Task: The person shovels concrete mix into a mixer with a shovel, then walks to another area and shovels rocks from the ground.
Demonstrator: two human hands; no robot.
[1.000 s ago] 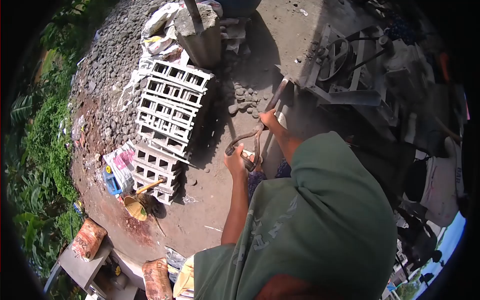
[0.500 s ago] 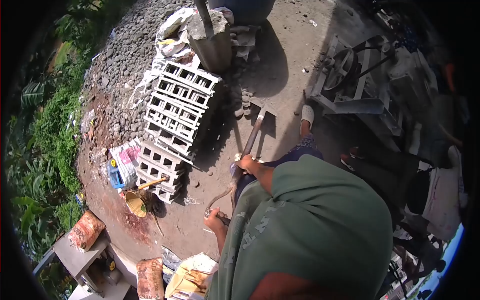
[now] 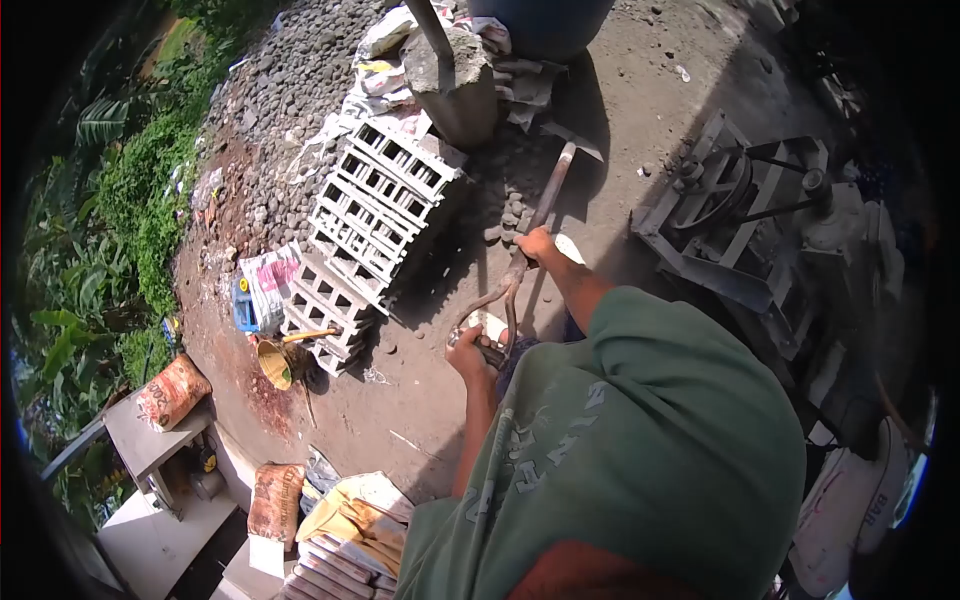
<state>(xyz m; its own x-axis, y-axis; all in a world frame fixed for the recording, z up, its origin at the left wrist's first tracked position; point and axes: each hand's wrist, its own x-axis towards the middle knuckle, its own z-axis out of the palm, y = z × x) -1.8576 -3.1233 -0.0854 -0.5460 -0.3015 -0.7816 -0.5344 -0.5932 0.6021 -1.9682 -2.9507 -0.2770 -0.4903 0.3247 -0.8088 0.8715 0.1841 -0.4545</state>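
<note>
A shovel (image 3: pixel 550 193) with a wooden shaft and a forked handle slants across the ground in front of me. My left hand (image 3: pixel 469 354) is closed round the grip at its near end. Further up, my right hand (image 3: pixel 537 244) is wrapped round the shaft above the fork. The metal blade points away from me, near small stones (image 3: pixel 513 215) and the foot of a concrete-filled post base. What lies on the blade, if anything, cannot be made out. A light shoe (image 3: pixel 568 249) shows beside the shaft.
Stacked concrete blocks (image 3: pixel 380 200) stand left of the shovel. Behind them are a concrete post base (image 3: pixel 455 90) and a dark blue drum (image 3: pixel 545 25). A metal machine frame (image 3: pixel 740 220) is at the right. A yellow basket (image 3: pixel 274 365) and filled sacks (image 3: pixel 275 505) lie lower left.
Since half a second ago, the shovel and both hands have swung forward, away from my body. The blade has moved from bare ground to near the drum's shadow. The view has shifted too.
</note>
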